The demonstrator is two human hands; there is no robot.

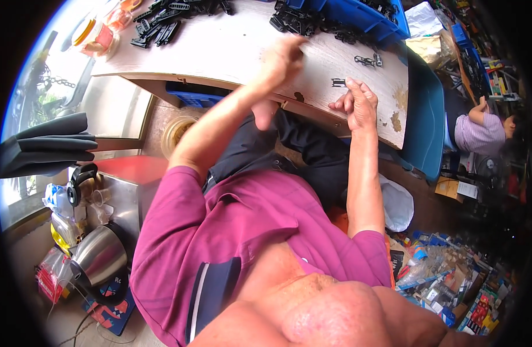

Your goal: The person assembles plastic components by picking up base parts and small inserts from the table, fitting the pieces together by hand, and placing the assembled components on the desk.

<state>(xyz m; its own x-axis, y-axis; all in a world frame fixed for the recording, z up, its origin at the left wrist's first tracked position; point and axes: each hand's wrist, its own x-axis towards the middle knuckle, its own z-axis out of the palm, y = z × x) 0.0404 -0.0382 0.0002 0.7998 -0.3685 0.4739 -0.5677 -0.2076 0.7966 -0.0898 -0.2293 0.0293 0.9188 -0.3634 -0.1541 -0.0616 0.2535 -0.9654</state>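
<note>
My right hand (360, 105) is over the front part of the worktable (243, 51), its fingers curled. At its fingertips is a small black frame-shaped plastic part (339, 82), pinched at one end. Further left, my left hand (282, 62) hovers above the table, smeared by motion; whether its fingers hold anything does not show. A few loose black parts (368, 60) lie on the tabletop beyond my right hand. One heap of black plastic parts (295, 21) lies beyond my left hand, beside a blue crate (387, 29). Long black clip-like pieces (162, 29) are piled at the far left.
A lidded jar (95, 39) stands at the table's left end. A teal bin (425, 110) adjoins the right edge. Below left, a steel kettle (98, 257) stands by a red-topped cabinet (133, 169). Another person (480, 132) sits at the right, near cluttered goods.
</note>
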